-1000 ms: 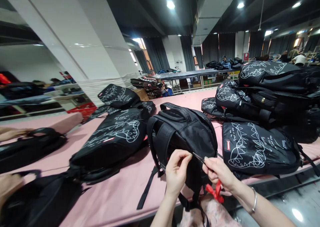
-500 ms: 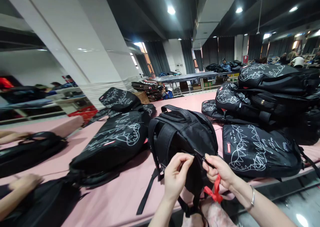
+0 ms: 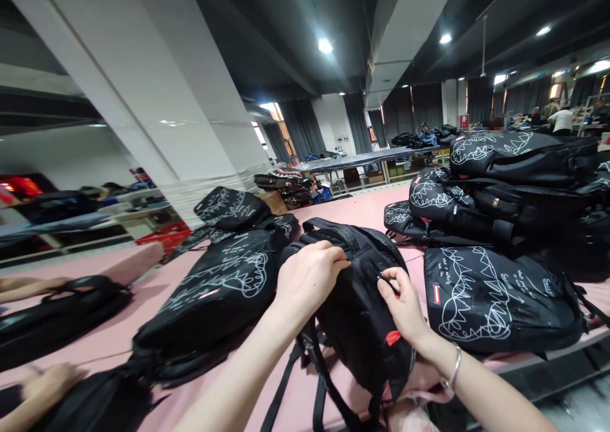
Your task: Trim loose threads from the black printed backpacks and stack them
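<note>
A black backpack [image 3: 357, 317] stands on the pink table in front of me, its straps hanging toward me. My left hand [image 3: 312, 273] is at its upper part with thumb and fingers pinched together; whatever is between them is too small to make out. To the right, my right hand [image 3: 403, 302] is closed around small dark thread snips [image 3: 388, 279], largely covered by the fingers, close to the bag's surface. A red ribbon [image 3: 393, 338] shows below that hand.
Printed black backpacks lie left [image 3: 210, 292] and right [image 3: 500, 298], with a stack [image 3: 515, 184] behind on the right. At far left, another person's hands [image 3: 52, 381] are at black bags on the pink table [image 3: 333, 206]. A white pillar [image 3: 157, 89] rises behind.
My left hand has moved up and across the backpack. My right hand has risen slightly with the snips, the ribbon now mostly hidden. The backpack has shifted and its front faces me more.
</note>
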{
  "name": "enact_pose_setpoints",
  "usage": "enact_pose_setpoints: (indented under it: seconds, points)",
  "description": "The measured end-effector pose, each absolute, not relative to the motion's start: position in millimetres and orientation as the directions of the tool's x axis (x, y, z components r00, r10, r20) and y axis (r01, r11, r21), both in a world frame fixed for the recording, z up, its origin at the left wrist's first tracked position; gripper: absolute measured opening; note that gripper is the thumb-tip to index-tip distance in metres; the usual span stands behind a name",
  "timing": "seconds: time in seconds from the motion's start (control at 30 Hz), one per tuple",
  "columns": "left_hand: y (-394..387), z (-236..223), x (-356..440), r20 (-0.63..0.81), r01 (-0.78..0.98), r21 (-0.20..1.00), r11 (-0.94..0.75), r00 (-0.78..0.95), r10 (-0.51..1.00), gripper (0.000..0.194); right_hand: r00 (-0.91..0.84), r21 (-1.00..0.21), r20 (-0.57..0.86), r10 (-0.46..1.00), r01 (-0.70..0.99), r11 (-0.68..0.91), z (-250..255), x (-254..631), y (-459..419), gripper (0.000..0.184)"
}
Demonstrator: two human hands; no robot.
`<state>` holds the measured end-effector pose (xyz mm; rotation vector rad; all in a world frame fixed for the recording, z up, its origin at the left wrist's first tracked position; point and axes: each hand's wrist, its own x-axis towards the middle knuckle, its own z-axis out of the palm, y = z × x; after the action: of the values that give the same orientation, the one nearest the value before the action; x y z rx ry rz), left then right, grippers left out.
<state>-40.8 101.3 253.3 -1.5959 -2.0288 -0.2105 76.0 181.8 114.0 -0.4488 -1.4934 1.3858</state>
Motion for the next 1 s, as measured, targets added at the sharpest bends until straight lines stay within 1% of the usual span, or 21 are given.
enact_pose_setpoints:
  seconds: [0.07,0.13,0.17,0.2,0.23,0.33,0.4,0.47,0.63,0.7,0.77,0.83,0.9,0.97,1.0]
  points:
    - [106.2,255.9,-40.0,0.464,0.919,-0.285,0.274,-0.118,0.878,0.019,-0.402,-0.895,0.433,0.807,-0.296,0.333,119.4,75.4,181.9,0.028]
    - [109.2,252.5,-40.3,0.469,0.903,-0.364,0.228,-0.034,0.883,0.019,-0.396,-0.894,0.442,0.805,-0.272,0.357,124.0,75.3,182.0,0.027]
    - [110.0,248.9,-41.2,0.485,0.902,-0.382,0.200,0.012,0.874,0.019,-0.394,-0.891,0.448,0.802,-0.268,0.366,125.8,75.4,182.1,0.027]
    - [110.4,244.5,-42.7,0.514,0.911,-0.374,0.174,0.047,0.856,0.018,-0.393,-0.887,0.457,0.798,-0.265,0.378,127.3,75.5,182.0,0.027]
    - [110.4,239.9,-44.5,0.554,0.929,-0.336,0.152,0.064,0.830,0.018,-0.392,-0.882,0.469,0.792,-0.262,0.392,128.5,75.6,181.9,0.027]
    - [109.1,229.0,-50.0,0.671,0.988,-0.134,0.080,0.031,0.741,0.015,-0.395,-0.858,0.513,0.762,-0.237,0.456,131.7,75.5,181.3,0.026]
    - [108.1,226.3,-52.0,0.701,0.998,-0.040,0.046,-0.004,0.713,0.014,-0.400,-0.840,0.540,0.741,-0.198,0.505,134.3,74.6,181.0,0.025]
    - [108.1,225.9,-52.1,0.705,0.999,-0.005,0.049,-0.032,0.708,0.015,-0.402,-0.823,0.556,0.727,-0.147,0.548,137.0,73.0,181.2,0.025]
    - [111.8,223.8,-47.1,0.722,0.996,0.031,0.084,-0.081,0.687,0.017,-0.397,-0.762,0.607,0.688,-0.046,0.645,142.2,69.4,183.4,0.022]
    - [112.0,223.3,-43.4,0.727,0.996,0.062,0.071,-0.094,0.680,0.016,-0.398,-0.739,0.627,0.669,-0.032,0.673,143.4,68.9,184.7,0.021]
    - [109.8,225.1,-42.4,0.731,0.990,0.134,0.038,-0.124,0.670,0.016,-0.400,-0.742,0.631,0.664,-0.061,0.668,143.6,69.7,185.7,0.021]
    - [105.5,229.3,-49.4,0.747,0.961,0.275,0.006,-0.218,0.628,0.020,-0.392,-0.766,0.623,0.677,-0.131,0.630,141.0,72.8,185.8,0.021]
    - [100.0,233.1,-68.5,0.758,0.891,0.453,-0.019,-0.374,0.534,0.031,-0.394,-0.787,0.610,0.688,-0.192,0.587,134.1,78.4,183.9,0.021]
    - [94.2,232.0,-97.4,0.717,0.798,0.602,0.011,-0.546,0.434,0.039,-0.422,-0.791,0.602,0.678,-0.201,0.577,122.6,85.1,179.3,0.020]
    - [91.4,228.5,-113.2,0.676,0.755,0.652,0.064,-0.618,0.400,0.039,-0.448,-0.788,0.601,0.662,-0.194,0.584,115.7,88.0,176.1,0.019]
